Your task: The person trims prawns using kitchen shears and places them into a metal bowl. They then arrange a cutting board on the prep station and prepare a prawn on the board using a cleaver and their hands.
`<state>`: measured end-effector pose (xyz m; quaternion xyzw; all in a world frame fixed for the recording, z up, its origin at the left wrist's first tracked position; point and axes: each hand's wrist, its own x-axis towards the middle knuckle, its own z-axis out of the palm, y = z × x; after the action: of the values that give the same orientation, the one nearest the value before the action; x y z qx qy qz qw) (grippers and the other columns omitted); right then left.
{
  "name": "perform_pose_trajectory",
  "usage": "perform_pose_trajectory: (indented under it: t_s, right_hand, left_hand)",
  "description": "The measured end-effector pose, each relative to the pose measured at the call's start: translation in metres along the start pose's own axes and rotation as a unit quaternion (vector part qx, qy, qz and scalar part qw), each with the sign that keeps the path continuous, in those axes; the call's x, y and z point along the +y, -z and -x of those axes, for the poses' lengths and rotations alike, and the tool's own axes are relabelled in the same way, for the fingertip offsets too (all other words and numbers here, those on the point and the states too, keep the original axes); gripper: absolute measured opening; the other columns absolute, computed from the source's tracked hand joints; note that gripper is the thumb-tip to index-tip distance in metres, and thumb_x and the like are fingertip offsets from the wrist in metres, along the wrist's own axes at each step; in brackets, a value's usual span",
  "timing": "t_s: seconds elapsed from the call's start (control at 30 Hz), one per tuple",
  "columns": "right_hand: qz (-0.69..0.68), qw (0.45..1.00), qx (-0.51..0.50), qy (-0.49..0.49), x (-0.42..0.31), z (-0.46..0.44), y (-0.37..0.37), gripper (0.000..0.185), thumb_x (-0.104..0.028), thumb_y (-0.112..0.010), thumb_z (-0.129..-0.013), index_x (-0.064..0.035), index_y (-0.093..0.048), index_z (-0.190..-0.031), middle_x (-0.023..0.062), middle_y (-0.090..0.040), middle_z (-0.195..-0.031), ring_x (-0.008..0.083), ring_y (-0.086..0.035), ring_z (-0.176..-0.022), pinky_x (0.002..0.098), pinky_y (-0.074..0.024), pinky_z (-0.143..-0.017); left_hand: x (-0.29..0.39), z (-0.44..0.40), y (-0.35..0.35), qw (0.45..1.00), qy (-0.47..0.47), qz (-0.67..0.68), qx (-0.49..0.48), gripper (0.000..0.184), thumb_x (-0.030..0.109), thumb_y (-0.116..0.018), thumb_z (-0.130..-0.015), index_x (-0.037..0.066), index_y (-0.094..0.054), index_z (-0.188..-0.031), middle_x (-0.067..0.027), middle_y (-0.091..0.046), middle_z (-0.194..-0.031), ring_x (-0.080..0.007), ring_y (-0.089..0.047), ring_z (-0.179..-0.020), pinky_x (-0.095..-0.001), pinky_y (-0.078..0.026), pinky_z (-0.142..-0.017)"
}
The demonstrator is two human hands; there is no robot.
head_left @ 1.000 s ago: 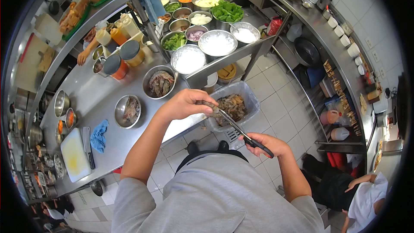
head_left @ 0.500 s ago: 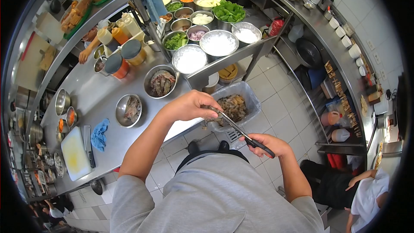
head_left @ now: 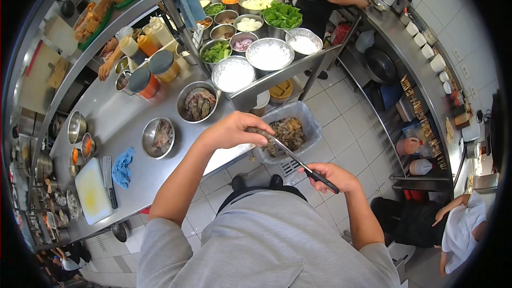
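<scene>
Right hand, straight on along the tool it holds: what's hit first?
Likely the shrimp pinched in the left hand: the black-handled tool in the right hand points that way, its tip about there. Depth and actual contact are unclear.

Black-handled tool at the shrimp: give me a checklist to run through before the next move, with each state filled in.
1. Left hand gripping the shrimp: ok.
2. Right hand closed on the handle of the black-handled tool: ok.
3. Tool's tip at the shrimp: ok.
4. Left fingertips well clear of the tip: not ok, they sit right beside it.
5. Tip's bite into the shell: cannot tell, too small and partly hidden.
6. Lined tub standing upright near the hands: ok.
</scene>
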<state>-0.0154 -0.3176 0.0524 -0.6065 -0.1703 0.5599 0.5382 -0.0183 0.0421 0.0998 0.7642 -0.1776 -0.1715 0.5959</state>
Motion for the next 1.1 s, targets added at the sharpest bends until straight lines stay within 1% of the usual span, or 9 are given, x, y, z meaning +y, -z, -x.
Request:
perform_pose_trajectory:
  t_s: [0.07,0.2,0.4,0.6,0.7,0.8,0.87,0.97,1.1]
  right_hand:
    - [0.008,0.996,-0.020,0.089,0.010,-0.006,0.002,0.060,-0.020,-0.077,-0.091,-0.0113,-0.052,-0.145,-0.0064,-0.049,-0.084,0.0046,-0.047,-0.072,0.0203,-0.0418,-0.064]
    - [0.022,0.997,-0.035,0.060,0.001,-0.005,-0.001,0.063,-0.023,-0.078,-0.091,-0.0116,-0.051,-0.146,-0.0067,-0.046,-0.086,0.0053,-0.046,-0.078,0.0213,-0.0421,-0.071]
    - [-0.040,0.997,-0.055,0.045,0.004,-0.007,-0.003,0.070,-0.030,-0.081,-0.088,-0.0117,-0.050,-0.147,-0.0067,-0.046,-0.085,0.0056,-0.046,-0.072,0.0225,-0.0393,-0.062]
    - [-0.062,0.996,-0.054,0.046,0.004,-0.007,-0.006,0.063,-0.012,-0.074,-0.088,-0.0106,-0.050,-0.146,-0.0054,-0.048,-0.087,0.0056,-0.047,-0.070,0.0213,-0.0384,-0.057]
    - [-0.081,0.996,-0.038,0.023,0.004,-0.005,-0.009,0.078,-0.027,-0.086,-0.079,-0.0064,-0.050,-0.145,-0.0033,-0.050,-0.085,0.0051,-0.048,-0.067,0.0194,-0.0391,-0.054]
    - [-0.074,0.997,-0.021,0.019,0.004,-0.005,-0.009,0.071,-0.023,-0.084,-0.081,-0.0060,-0.053,-0.143,-0.0038,-0.051,-0.084,0.0044,-0.048,-0.065,0.0189,-0.0385,-0.051]
    - [-0.061,0.998,-0.019,0.030,0.006,-0.003,-0.009,0.057,-0.010,-0.073,-0.089,-0.0094,-0.055,-0.142,-0.0051,-0.051,-0.082,0.0038,-0.046,-0.058,0.0194,-0.0359,-0.048]
    - [-0.063,0.997,-0.018,0.032,0.005,-0.002,-0.007,0.057,-0.015,-0.077,-0.089,-0.0093,-0.055,-0.141,-0.0052,-0.052,-0.078,0.0037,-0.045,-0.056,0.0191,-0.0346,-0.046]
    - [-0.053,0.998,-0.006,0.031,0.005,-0.003,-0.005,0.061,-0.019,-0.079,-0.088,-0.0096,-0.054,-0.143,-0.0049,-0.053,-0.077,0.0039,-0.046,-0.057,0.0192,-0.0354,-0.048]
  left_hand:
    - [0.000,0.003,0.000,0.995,0.050,0.081,0.011,0.024,0.010,-0.077,-0.089,0.001,-0.074,-0.111,-0.0076,-0.074,-0.094,-0.0150,-0.070,-0.085,-0.0294,-0.055,-0.077]
    - [-0.003,0.006,0.004,0.990,0.052,0.133,0.014,0.023,0.006,-0.075,-0.090,-0.003,-0.073,-0.111,-0.0079,-0.073,-0.092,-0.0141,-0.071,-0.083,-0.0288,-0.057,-0.077]
    - [0.000,0.003,0.000,0.992,0.051,0.118,0.004,0.022,0.008,-0.077,-0.089,0.000,-0.075,-0.110,-0.0075,-0.074,-0.093,-0.0148,-0.070,-0.086,-0.0286,-0.056,-0.078]
    - [-0.003,0.001,-0.004,0.999,0.007,0.041,-0.008,0.024,0.016,-0.080,-0.087,0.006,-0.077,-0.108,-0.0075,-0.075,-0.096,-0.0167,-0.070,-0.089,-0.0303,-0.054,-0.079]
    - [-0.003,0.000,-0.005,0.999,0.014,0.032,-0.017,0.025,0.018,-0.080,-0.086,0.006,-0.077,-0.108,-0.0078,-0.075,-0.095,-0.0171,-0.070,-0.089,-0.0312,-0.054,-0.080]
    - [-0.002,-0.002,-0.004,1.000,0.014,0.002,-0.022,0.025,0.018,-0.080,-0.087,0.006,-0.077,-0.108,-0.0080,-0.075,-0.095,-0.0168,-0.070,-0.089,-0.0306,-0.054,-0.078]
    - [-0.001,-0.002,-0.004,1.000,0.010,-0.017,-0.024,0.025,0.018,-0.080,-0.087,0.006,-0.077,-0.109,-0.0083,-0.075,-0.095,-0.0165,-0.070,-0.088,-0.0298,-0.055,-0.077]
    - [0.001,-0.001,-0.005,0.999,0.035,0.001,-0.023,0.024,0.016,-0.080,-0.087,0.005,-0.077,-0.108,-0.0074,-0.074,-0.095,-0.0156,-0.071,-0.086,-0.0279,-0.056,-0.074]
    - [-0.006,-0.001,-0.008,0.986,0.068,0.151,0.010,0.025,0.010,-0.078,-0.088,-0.001,-0.074,-0.110,-0.0093,-0.075,-0.093,-0.0153,-0.071,-0.080,-0.0283,-0.058,-0.074]
